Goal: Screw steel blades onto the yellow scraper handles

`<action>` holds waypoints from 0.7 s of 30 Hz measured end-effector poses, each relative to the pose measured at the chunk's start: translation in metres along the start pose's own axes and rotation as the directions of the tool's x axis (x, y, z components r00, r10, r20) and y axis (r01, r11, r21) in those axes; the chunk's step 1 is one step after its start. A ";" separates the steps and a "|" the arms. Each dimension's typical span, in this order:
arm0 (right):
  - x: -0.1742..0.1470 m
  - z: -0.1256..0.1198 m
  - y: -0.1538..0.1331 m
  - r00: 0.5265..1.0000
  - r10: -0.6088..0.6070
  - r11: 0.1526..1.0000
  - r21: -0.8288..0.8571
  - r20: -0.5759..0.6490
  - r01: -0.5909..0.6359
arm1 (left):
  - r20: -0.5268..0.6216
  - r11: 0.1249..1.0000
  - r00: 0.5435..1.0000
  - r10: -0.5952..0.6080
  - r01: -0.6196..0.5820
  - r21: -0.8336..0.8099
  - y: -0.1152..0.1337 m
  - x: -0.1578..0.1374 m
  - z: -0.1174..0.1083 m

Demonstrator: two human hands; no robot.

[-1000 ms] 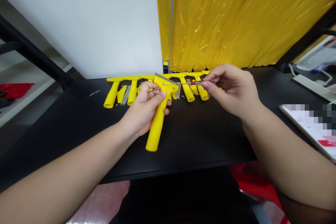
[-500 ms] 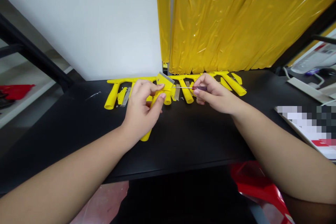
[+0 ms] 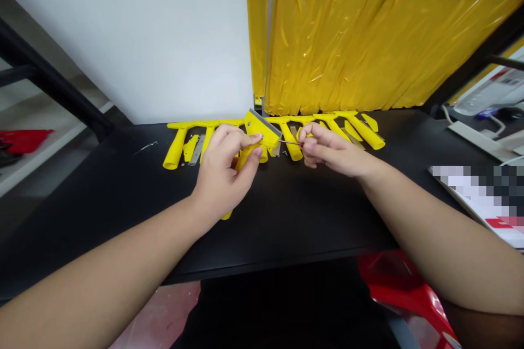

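Left hand (image 3: 223,166) gripping yellow scraper (image 3: 262,131) above black table (image 3: 286,212), blade end tilted up — right hand (image 3: 329,148) pinching screwdriver (image 3: 290,143), shaft at scraper head's right edge, contact unclear. Behind, on table: row of yellow handles (image 3: 174,148), loose blades (image 3: 197,150) between — then white panel (image 3: 164,38), yellow sheet (image 3: 347,38).

Yellow scraper (image 3: 264,132): tilted, off tabletop, gripped in left hand (image 3: 225,166); head up, handle slanting down-left, mostly hidden behind hand. Grey blade (image 3: 270,125) along head's upper edge, sloping down to right. Small dark spot near head's upper-left corner. Screwdriver (image 3: 291,143): thin metal shaft, near level, handle mostly covered by right hand (image 3: 327,150); tip at head's right end, seating unclear.
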State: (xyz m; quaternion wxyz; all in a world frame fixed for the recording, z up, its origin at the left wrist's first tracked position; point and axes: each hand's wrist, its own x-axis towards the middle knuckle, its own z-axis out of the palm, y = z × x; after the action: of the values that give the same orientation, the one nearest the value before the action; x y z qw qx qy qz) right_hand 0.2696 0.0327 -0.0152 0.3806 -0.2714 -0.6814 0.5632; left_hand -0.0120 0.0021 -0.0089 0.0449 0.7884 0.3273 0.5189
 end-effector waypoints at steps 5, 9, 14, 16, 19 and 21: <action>-0.002 -0.002 -0.003 0.994 -0.097 0.992 -0.080 -0.043 0.093 | -0.012 0.999 0.999 -0.042 0.042 -0.011 -0.001 -0.001 0.001; 0.001 -0.002 0.002 0.990 -0.118 0.989 -0.099 -0.079 0.110 | -0.012 0.997 0.997 -0.075 0.074 -0.038 -0.002 -0.003 0.003; 0.002 0.000 0.002 0.993 -0.050 0.986 -0.166 -0.108 0.031 | -0.012 0.986 0.991 -0.134 0.132 -0.105 -0.002 -0.005 0.005; 0.001 0.002 0.000 0.994 -0.023 0.981 -0.196 -0.109 0.001 | 0.005 0.974 0.986 -0.169 0.168 -0.155 -0.001 -0.005 0.005; -0.003 0.006 -0.006 0.996 -0.063 0.979 -0.199 -0.070 0.048 | 0.043 0.951 0.974 -0.224 0.228 -0.207 -0.002 -0.006 0.006; -0.006 0.008 -0.010 0.992 -0.114 0.963 -0.250 -0.048 0.098 | 0.062 0.937 0.965 -0.254 0.261 -0.234 -0.004 -0.006 0.006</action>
State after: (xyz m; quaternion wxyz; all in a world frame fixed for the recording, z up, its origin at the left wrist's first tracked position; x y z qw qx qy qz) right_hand 0.2675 0.0210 -0.0070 0.3943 -0.2973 -0.7477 0.4439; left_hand -0.0097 0.0036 -0.0180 0.2124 0.7353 0.3620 0.5321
